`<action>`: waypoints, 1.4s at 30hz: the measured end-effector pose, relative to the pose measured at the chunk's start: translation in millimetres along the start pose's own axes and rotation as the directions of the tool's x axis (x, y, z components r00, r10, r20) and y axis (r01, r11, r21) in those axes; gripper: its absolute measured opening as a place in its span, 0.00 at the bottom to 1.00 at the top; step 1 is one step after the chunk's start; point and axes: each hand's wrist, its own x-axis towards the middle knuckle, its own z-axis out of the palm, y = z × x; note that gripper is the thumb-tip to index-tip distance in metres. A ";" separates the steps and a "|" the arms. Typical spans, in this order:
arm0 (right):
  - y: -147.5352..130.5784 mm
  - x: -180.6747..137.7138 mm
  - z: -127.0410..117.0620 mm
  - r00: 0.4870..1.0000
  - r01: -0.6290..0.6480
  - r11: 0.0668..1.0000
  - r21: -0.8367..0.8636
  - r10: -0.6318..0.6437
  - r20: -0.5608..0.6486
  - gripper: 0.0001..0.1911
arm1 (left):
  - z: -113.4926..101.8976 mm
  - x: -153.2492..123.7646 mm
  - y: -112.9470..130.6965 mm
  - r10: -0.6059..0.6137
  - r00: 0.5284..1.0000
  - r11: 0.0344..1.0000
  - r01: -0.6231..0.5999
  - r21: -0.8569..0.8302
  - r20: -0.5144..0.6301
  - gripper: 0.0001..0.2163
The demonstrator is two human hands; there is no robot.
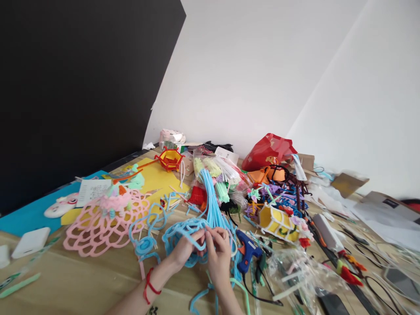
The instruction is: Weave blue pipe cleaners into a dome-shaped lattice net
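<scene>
My left hand, with a red string round its wrist, and my right hand meet over a light blue pipe-cleaner lattice on the wooden table. Both hands pinch a strand of that blue shape between thumb and fingers. A bundle of long blue pipe cleaners runs up from just behind my fingers. A blue glue gun lies right of my right hand.
A pink pipe-cleaner fan lies to the left, with a yellow sheet and an orange-yellow lantern behind. Bags of pipe cleaners, a white-yellow lantern, a red bag and black cables crowd the right.
</scene>
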 end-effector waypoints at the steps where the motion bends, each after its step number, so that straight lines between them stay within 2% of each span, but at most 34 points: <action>1: 0.8 0.3 0.3 0.999 -0.030 1.000 0.008 0.030 -0.020 0.11 | 0.8 -0.3 -0.2 -0.001 1.000 1.000 0.001 0.011 0.005 0.18; 4: 4.6 2.8 0.1 0.980 -0.193 0.973 0.126 0.198 -0.025 0.13 | 2.9 -1.2 0.3 0.006 1.000 0.998 -0.007 0.060 0.021 0.20; 8: 6.2 5.9 -1.5 0.901 -0.422 0.852 0.311 0.431 0.042 0.16 | 2.4 -1.6 1.8 0.000 0.998 0.996 -0.007 0.088 0.070 0.21; 12: -0.2 5.1 -2.7 0.806 -0.592 0.754 0.284 0.548 0.223 0.20 | 0.4 -1.5 2.3 -0.022 0.999 0.990 0.016 0.144 0.041 0.22; 15: -3.4 3.5 -0.8 0.775 -0.631 0.687 0.361 0.538 0.330 0.19 | 0.7 -1.5 1.3 -0.033 0.997 0.987 0.022 0.156 0.065 0.22; 19: 0.2 3.7 3.0 0.786 -0.614 0.633 0.472 0.544 0.294 0.18 | 1.4 -0.4 0.7 -0.024 1.000 0.976 0.019 0.218 0.019 0.23; 21: 2.2 4.5 3.2 0.790 -0.605 0.633 0.484 0.554 0.263 0.17 | 1.1 0.6 1.8 0.064 0.997 0.962 -0.049 0.269 -0.044 0.20; 23: 2.9 5.4 1.8 0.788 -0.607 0.631 0.484 0.554 0.267 0.18 | 1.2 1.3 3.8 0.198 0.974 0.933 -0.154 0.325 -0.107 0.15; 26: 2.8 6.5 -1.4 0.761 -0.642 0.574 0.508 0.559 0.330 0.18 | 2.7 0.8 7.4 0.321 0.942 0.906 -0.276 0.322 -0.096 0.09; 30: 4.5 7.7 -4.4 0.712 -0.695 0.455 0.557 0.540 0.449 0.15 | 6.5 -1.9 10.9 0.294 0.955 0.933 -0.280 0.227 -0.031 0.08; 33: 6.0 7.7 -5.4 0.675 -0.731 0.396 0.556 0.541 0.502 0.16 | 9.3 -4.1 12.3 0.253 0.967 0.951 -0.241 0.192 -0.037 0.08; 37: 5.9 7.0 -6.1 0.626 -0.773 0.355 0.525 0.559 0.543 0.16 | 12.1 -6.0 15.3 0.259 0.964 0.952 -0.244 0.185 -0.063 0.09; 40: 5.6 6.9 -5.8 0.633 -0.770 0.358 0.529 0.534 0.560 0.15 | 11.6 -5.9 17.5 0.252 0.967 0.949 -0.238 0.209 -0.043 0.08; 42: 6.2 6.8 -4.9 0.656 -0.754 0.401 0.521 0.508 0.558 0.16 | 10.1 -4.7 17.1 0.260 0.963 0.947 -0.239 0.213 -0.077 0.08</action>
